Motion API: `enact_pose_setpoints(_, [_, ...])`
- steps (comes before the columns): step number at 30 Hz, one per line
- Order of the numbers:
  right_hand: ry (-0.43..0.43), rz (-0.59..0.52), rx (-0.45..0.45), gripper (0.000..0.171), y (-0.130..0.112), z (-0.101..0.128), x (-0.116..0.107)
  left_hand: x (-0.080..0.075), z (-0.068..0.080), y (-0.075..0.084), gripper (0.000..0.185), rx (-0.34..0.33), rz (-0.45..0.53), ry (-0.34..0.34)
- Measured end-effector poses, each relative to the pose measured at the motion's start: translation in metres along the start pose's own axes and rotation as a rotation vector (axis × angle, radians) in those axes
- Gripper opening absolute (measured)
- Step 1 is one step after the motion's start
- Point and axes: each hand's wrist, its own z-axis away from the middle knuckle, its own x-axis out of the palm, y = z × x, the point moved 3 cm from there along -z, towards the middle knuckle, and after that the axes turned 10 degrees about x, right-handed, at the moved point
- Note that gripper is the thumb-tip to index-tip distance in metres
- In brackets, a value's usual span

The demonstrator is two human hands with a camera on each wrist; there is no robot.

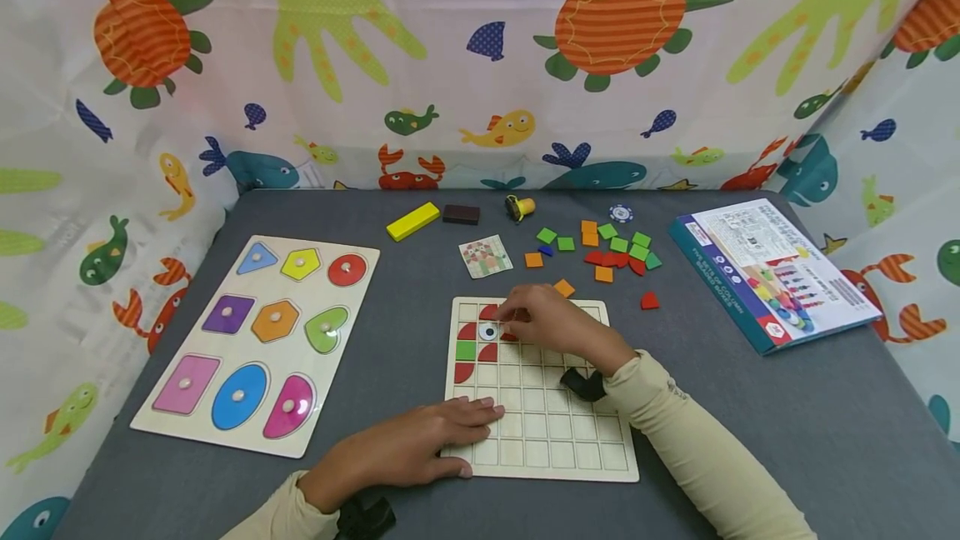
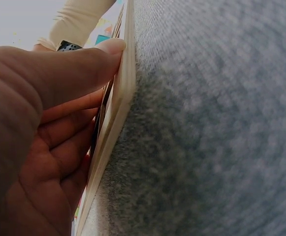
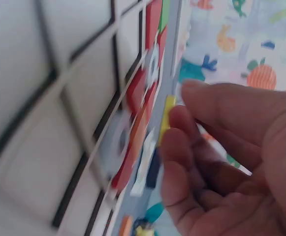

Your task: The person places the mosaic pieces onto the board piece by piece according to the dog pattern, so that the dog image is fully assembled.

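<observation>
Board (image 1: 551, 450): toward six o'clock on the table (image 1: 420, 273); red tiles (image 1: 487, 352), green tile (image 1: 466, 350) at its ten o'clock.
Left hand (image 1: 431, 436): extended, resting at its eight o'clock.
Right hand (image 1: 555, 319): curled over its eleven o'clock; cannot tell whether it pinches anything.

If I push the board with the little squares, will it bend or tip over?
The grid board probably won't bend, since it looks like straight-edged wood. It likely won't tip when pushed, because it lies flat on the table. Tilting it, though, might spill the red pieces, which seem simply laid in its squares.
</observation>
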Motion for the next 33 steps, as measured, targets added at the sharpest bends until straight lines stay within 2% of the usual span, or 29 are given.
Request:
enact_pose_setpoints(7, [0.118,-0.101,0.092,0.018,0.032,0.003,-0.028,-0.001,0.0,0.001,0.057,-0.006,0.008,-0.003])
enact_pose_setpoints(13, [0.162,-0.112,0.217,0.023,0.062,0.001,-0.048,-0.001,0.001,0.0,0.059,0.006,-0.016,-0.022])
enact_pose_setpoints(20, [0.213,-0.035,0.321,0.025,0.094,0.001,-0.067,0.001,0.0,-0.002,0.059,0.007,-0.013,-0.015])
enact_pose_setpoints(24, [0.225,0.041,0.331,0.029,0.107,0.0,-0.073,0.001,0.0,-0.003,0.059,-0.005,-0.004,-0.018])
enact_pose_setpoints(33, [0.196,0.133,0.361,0.033,0.116,-0.003,-0.075,0.0,0.001,-0.001,0.058,0.007,-0.002,-0.002])
